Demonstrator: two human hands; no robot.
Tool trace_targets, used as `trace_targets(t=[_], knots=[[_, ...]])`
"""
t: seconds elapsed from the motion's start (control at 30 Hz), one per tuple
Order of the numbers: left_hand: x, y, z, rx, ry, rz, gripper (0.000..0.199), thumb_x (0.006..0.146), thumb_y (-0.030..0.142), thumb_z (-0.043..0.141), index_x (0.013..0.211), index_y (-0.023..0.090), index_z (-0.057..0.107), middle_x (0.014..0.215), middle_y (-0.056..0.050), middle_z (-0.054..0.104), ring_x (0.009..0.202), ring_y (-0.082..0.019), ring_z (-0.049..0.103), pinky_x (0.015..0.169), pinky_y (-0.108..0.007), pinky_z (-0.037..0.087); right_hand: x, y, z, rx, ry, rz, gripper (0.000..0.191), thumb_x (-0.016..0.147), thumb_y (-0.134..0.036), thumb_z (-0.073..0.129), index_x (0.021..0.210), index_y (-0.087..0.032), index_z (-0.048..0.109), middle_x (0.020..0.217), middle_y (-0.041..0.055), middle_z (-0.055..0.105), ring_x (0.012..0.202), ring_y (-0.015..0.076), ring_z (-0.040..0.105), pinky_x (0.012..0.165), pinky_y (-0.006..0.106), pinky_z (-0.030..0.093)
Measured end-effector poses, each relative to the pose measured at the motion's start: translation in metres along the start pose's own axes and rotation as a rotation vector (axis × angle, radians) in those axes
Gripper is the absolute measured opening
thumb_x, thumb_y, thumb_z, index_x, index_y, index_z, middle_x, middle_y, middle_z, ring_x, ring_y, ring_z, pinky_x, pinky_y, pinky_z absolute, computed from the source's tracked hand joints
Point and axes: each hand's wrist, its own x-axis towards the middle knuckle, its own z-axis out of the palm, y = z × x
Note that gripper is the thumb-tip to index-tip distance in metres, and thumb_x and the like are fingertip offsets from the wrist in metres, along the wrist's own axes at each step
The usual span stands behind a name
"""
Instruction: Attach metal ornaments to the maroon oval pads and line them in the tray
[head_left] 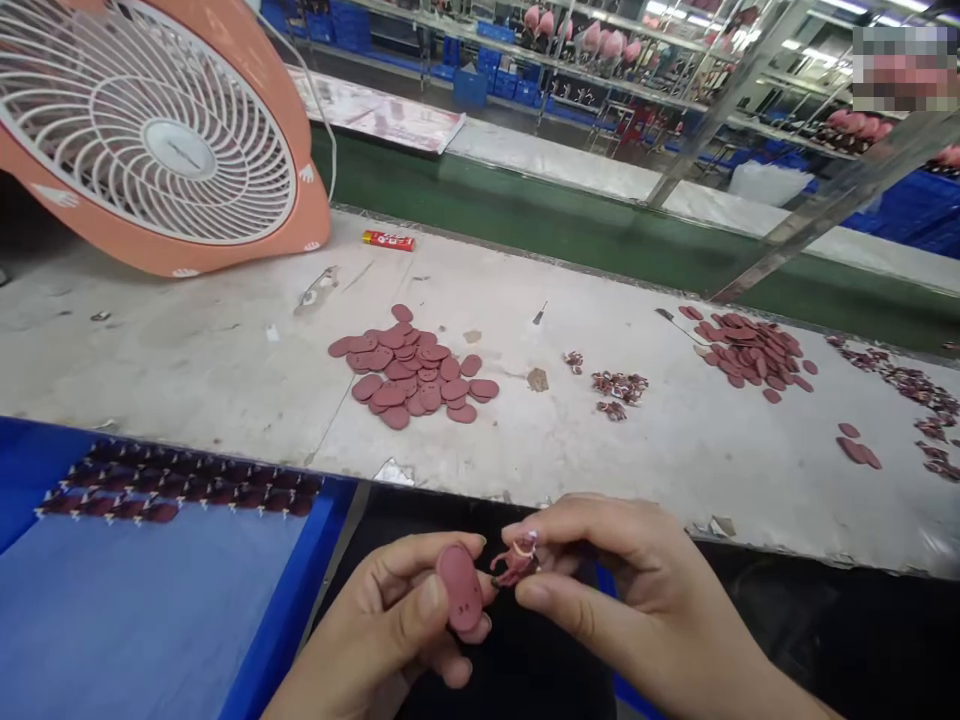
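Note:
My left hand [405, 610] pinches a dark pink oval piece [460, 588] with small holes near its lower end, held upright below the table's front edge. Just to the right, my right hand [607, 590] grips a small reddish figure [517, 561] with white and dark bits between thumb and fingers. The figure is close beside the oval piece; whether they touch is hard to tell. On the table [510, 450] lie a pile of matching ovals [412, 370] and a little cluster of small figures [619, 388].
An orange fan [180, 150] stands at the back left. A blue tray [142, 610] with rows of dark pieces is at lower left. More ovals [754, 350] and figures [911, 385] lie to the right. A red tube [388, 240] and a needle tip [540, 314] are farther back.

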Motion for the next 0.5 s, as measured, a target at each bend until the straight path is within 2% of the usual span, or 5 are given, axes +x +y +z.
trace_targets(t=[0.27, 0.5], knots=[[0.0035, -0.0074, -0.0098, 0.026, -0.121, -0.006, 0.031, 0.065, 0.044, 0.084, 0.079, 0.017, 0.080, 0.062, -0.001, 0.064, 0.055, -0.008, 0.054, 0.050, -0.015, 0.047, 0.0038, -0.0080, -0.0032, -0.219, -0.113, -0.086, 0.014, 0.082, -0.014, 0.075, 0.093, -0.021, 0.072, 0.078, -0.0037, 0.072, 0.067, 0.0069, 0.064, 0.065, 0.013, 0.052], [0.0057, -0.0057, -0.0069, 0.009, -0.127, -0.049, 0.031, 0.065, 0.041, 0.085, 0.080, 0.015, 0.079, 0.062, -0.001, 0.065, 0.057, -0.008, 0.057, 0.050, -0.014, 0.048, 0.0090, -0.0109, -0.0067, -0.253, -0.206, -0.123, 0.019, 0.085, -0.013, 0.073, 0.100, -0.024, 0.070, 0.083, -0.0060, 0.072, 0.070, 0.0048, 0.064, 0.070, 0.011, 0.050]])
